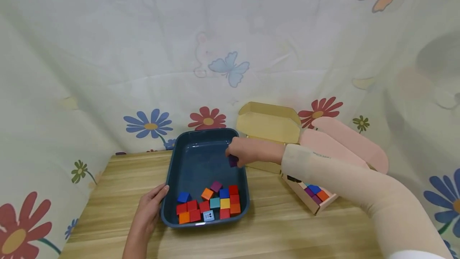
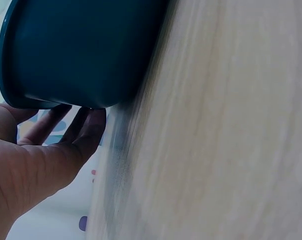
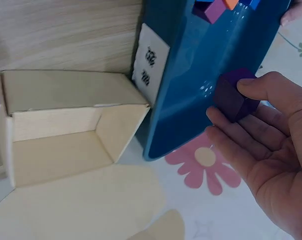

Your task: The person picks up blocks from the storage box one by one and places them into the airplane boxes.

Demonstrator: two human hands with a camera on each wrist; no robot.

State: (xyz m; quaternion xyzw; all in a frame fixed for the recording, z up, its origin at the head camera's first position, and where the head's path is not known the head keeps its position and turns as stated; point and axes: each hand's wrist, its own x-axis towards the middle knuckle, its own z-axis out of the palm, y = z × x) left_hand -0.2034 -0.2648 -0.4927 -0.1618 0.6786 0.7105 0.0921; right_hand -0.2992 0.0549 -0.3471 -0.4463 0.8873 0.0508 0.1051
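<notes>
My right hand (image 1: 241, 151) pinches a dark purple block (image 3: 235, 95) between thumb and fingers, above the right side of a blue tray (image 1: 195, 159). In the right wrist view the block's faces show past the thumb. My left hand (image 1: 147, 207) rests at the tray's left side, its fingertips (image 2: 94, 117) against the outer wall with the fingers loosely bent. Several coloured blocks lie in the near part of the tray, among them a teal block (image 1: 215, 202), a yellow block (image 1: 225, 203) and a light blue block with a printed pattern (image 1: 208, 215).
An open yellow box (image 1: 267, 127) stands right of the tray, its lid raised and its bare inside showing in the right wrist view. Farther right is an open pink box (image 1: 305, 199) with several blocks, partly hidden by my right sleeve (image 1: 338, 175). A flowered curtain (image 1: 108, 51) hangs behind the wooden table (image 1: 125, 175).
</notes>
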